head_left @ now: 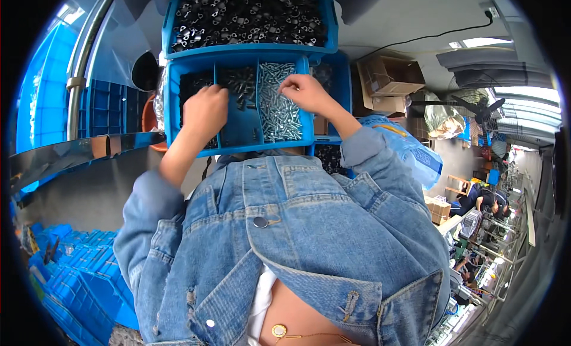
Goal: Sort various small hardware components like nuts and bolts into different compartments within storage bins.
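Note:
A blue divided bin [256, 147] stands in front of me with three compartments side by side. Silver screws [282, 121] fill the right one. Small black parts [242, 83] lie at the far end of the middle one, and dark parts [191, 83] show in the left one. My left hand [206, 112], fingers curled, hovers by the divider between the left and middle compartments; its fingertips are hidden. Over the screws, my right hand [307, 93] has thumb and fingers brought together. Whatever either hand may hold is too small or hidden to make out.
Beyond the divided bin, a larger blue bin [170, 40] holds many black clips with metal loops. Cardboard boxes [389, 77] and a blue-and-white bag [410, 156] are on the right. Blue crates [89, 286] stack at lower left, below a metal rail [59, 162]. People work far right.

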Motion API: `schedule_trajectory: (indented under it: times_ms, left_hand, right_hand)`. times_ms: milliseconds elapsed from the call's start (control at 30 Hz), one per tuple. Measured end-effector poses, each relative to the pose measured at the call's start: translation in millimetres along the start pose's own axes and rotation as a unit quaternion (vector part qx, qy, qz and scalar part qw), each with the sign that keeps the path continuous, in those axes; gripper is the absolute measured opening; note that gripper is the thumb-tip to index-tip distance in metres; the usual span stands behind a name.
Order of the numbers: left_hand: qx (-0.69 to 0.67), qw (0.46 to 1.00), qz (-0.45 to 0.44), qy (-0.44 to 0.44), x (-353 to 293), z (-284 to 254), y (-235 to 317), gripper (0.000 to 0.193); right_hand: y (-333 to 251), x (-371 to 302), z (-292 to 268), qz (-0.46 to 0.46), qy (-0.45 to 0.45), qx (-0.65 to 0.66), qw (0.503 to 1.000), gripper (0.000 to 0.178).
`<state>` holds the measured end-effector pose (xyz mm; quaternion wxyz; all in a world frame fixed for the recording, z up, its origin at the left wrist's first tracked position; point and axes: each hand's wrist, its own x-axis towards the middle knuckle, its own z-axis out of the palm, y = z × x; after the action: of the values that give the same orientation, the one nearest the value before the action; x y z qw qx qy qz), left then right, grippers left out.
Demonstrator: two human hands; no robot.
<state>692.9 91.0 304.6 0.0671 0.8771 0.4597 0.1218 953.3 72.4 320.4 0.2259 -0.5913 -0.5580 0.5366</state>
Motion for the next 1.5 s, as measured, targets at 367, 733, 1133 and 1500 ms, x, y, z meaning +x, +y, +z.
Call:
schedule_trajectory:
  times_ms: [367, 733, 1133, 1500]
  left_hand:
    - [0.255, 0.953, 0.044, -0.158, 55.6, 60.1, 10.5, 0.014]
    - [0.156, 0.978, 0.040, -0.131, 34.5, 41.8, 8.7, 0.011]
    - [-0.224, 0.950, -0.132, -0.173, -11.8, -45.8, 9.3, 0.024]
    - [-0.244, 0.957, -0.114, -0.112, -9.4, -79.9, -7.2, 0.021]
  right_hand:
    - [24.5, 44.9, 31.3, -0.124, -0.018, -0.510, 0.851, 0.013]
    - [-35.6, 61.3, -63.0, 0.016, 0.022, 0.466, 0.884, 0.013]
    - [-37.1, 181.2, -70.9, -0.151, 0.082, -0.682, 0.710, 0.012]
    - [-25.9, 108.0, -90.0, -0.160, -0.094, 0.319, 0.929, 0.015]
